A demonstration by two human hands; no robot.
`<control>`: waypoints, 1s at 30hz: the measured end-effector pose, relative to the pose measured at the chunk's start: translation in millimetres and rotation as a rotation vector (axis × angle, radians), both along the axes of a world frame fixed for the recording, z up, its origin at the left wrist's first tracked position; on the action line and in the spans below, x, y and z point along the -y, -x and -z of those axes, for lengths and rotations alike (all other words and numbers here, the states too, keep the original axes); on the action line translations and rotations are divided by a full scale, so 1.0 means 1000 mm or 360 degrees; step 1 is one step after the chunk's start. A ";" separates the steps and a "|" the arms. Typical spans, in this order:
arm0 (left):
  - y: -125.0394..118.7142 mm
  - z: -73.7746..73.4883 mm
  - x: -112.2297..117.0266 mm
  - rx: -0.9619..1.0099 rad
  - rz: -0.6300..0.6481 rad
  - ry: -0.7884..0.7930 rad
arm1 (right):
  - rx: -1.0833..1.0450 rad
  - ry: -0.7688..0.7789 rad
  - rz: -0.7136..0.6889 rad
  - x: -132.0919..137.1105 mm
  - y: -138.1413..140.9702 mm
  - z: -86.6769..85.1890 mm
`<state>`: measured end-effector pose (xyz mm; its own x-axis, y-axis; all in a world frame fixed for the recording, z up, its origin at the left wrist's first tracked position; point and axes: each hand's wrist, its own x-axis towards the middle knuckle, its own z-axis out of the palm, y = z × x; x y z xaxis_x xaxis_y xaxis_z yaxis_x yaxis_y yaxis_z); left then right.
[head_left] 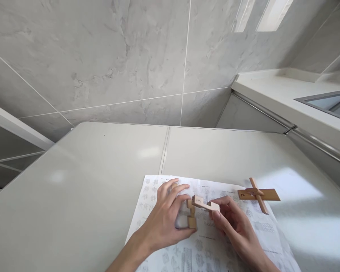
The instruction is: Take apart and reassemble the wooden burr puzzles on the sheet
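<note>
My left hand (170,213) is closed, with thumb and index finger at the two ends of a notched wooden puzzle piece (192,222) held upright. Behind its raised fingers a bit of another wooden part shows, too hidden to name. My right hand (235,223) pinches a lighter notched wooden puzzle piece (205,205), a dark mark on its left end. That left end overlaps the top of the left hand's piece; whether they touch I cannot tell. Under both hands lies a printed sheet (147,226) with small puzzle drawings.
Right of the hands, several crossed wooden pieces (269,194), one numbered 2, rest on the sheet's edge. The pale folding table (102,170) has a seam down its middle. A white counter (272,90) stands at the right, and a grey tiled surface (116,56) lies beyond the table.
</note>
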<state>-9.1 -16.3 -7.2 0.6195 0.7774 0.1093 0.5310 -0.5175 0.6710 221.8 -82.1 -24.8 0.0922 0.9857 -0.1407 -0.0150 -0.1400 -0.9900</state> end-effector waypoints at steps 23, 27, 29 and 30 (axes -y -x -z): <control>-0.002 -0.003 0.007 0.0310 0.0021 0.0116 | -0.0122 -0.0001 -0.0262 0.005 -0.005 -0.002; -0.005 0.001 0.009 0.0315 0.0051 -0.0039 | -0.0028 -0.0124 -0.0428 0.008 -0.003 0.006; -0.006 0.003 0.010 0.0360 0.0053 -0.0107 | 0.0000 -0.0200 -0.0485 0.009 -0.002 0.012; -0.007 0.004 0.010 0.0378 0.0051 -0.0135 | 0.0015 -0.0231 -0.0497 0.009 -0.002 0.014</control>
